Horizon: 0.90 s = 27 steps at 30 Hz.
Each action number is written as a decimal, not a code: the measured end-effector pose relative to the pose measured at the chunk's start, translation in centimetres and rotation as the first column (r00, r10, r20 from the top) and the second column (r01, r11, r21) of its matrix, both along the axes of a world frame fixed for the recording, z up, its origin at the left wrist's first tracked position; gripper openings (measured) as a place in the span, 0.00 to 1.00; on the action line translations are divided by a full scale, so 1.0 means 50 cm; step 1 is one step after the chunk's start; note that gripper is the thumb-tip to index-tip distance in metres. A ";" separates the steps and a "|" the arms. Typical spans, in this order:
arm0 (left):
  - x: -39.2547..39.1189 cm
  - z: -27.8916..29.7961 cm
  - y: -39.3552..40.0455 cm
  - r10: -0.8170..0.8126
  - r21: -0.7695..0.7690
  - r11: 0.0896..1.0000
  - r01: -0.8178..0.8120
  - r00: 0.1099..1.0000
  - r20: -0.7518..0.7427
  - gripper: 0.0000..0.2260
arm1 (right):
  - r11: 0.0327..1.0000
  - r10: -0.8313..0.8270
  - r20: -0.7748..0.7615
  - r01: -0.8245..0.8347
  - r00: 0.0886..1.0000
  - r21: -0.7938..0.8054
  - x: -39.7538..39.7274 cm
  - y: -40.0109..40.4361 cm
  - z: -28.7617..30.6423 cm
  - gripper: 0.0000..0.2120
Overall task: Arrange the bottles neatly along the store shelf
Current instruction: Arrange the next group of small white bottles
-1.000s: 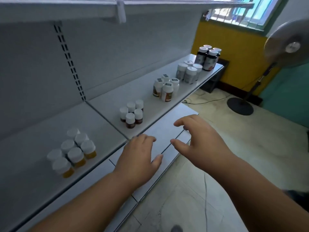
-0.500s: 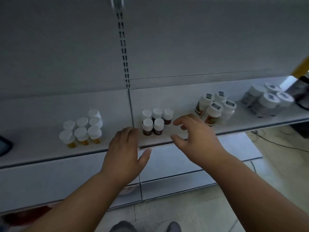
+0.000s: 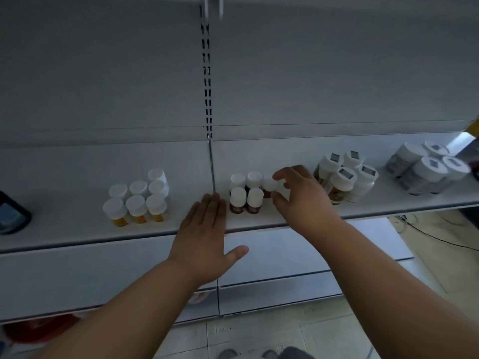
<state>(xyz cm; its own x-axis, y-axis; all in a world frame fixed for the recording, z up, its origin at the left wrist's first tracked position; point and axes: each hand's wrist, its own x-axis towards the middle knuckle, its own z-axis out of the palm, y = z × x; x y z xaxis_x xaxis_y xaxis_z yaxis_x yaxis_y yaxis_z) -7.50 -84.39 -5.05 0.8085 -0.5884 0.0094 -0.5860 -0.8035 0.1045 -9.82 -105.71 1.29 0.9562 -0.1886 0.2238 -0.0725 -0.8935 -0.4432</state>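
A: Right hand [image 3: 304,200]?
B: Curled round the rightmost brown bottle [image 3: 269,186], far row of the small cluster at mid shelf [image 3: 285,156].
A: Left hand [image 3: 203,242]?
B: Flat, fingers straight, tips at the shelf's near edge, just left of the cluster. Holding nothing.

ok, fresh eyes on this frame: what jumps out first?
The two hands at mid-shelf: the right hand curls round the rightmost of the small brown bottles, while the left hand lies flat beside that cluster. Flanking them on the shelf are a tidy block of orange-filled bottles to the left and taller white bottles to the right.
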 end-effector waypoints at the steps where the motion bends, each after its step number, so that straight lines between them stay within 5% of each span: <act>1: 0.001 0.000 0.002 -0.007 -0.013 1.000 0.007 1.000 -0.003 0.48 | 1.000 0.000 0.007 0.000 1.000 -0.004 0.004 0.000 -0.002 0.14; 12: 0.006 -0.011 0.007 -0.008 0.030 1.000 0.009 1.000 -0.023 0.47 | 0.997 -0.006 -0.113 0.014 0.994 0.075 0.052 -0.011 -0.018 0.10; 16: 0.007 -0.005 0.007 -0.018 0.015 1.000 0.018 1.000 0.010 0.47 | 0.935 -0.070 0.036 0.053 0.997 0.350 0.027 -0.007 0.002 0.07; 18: 0.007 -0.004 0.004 -0.018 -0.012 1.000 0.018 0.999 0.026 0.47 | 0.724 -0.108 0.132 -0.013 0.985 0.689 0.002 0.003 0.031 0.04; 20: 0.005 -0.012 0.005 -0.022 -0.045 0.999 0.023 0.999 0.031 0.47 | 0.248 -0.083 0.150 -0.126 0.985 0.961 -0.022 0.012 0.067 0.05; 22: 0.004 -0.010 0.004 -0.003 -0.082 0.997 0.008 0.998 0.064 0.49 | -0.181 0.030 0.131 -0.123 0.991 0.976 -0.039 0.018 0.092 0.07; 24: 0.000 -0.007 0.003 0.011 -0.070 0.998 -0.008 0.999 0.051 0.50 | -0.370 0.117 0.122 -0.071 0.986 0.926 -0.048 0.020 0.097 0.15; 27: -0.001 0.002 0.001 0.036 -0.037 0.999 -0.036 0.999 0.006 0.49 | -0.468 0.224 0.140 -0.019 0.965 0.884 -0.050 0.020 0.084 0.27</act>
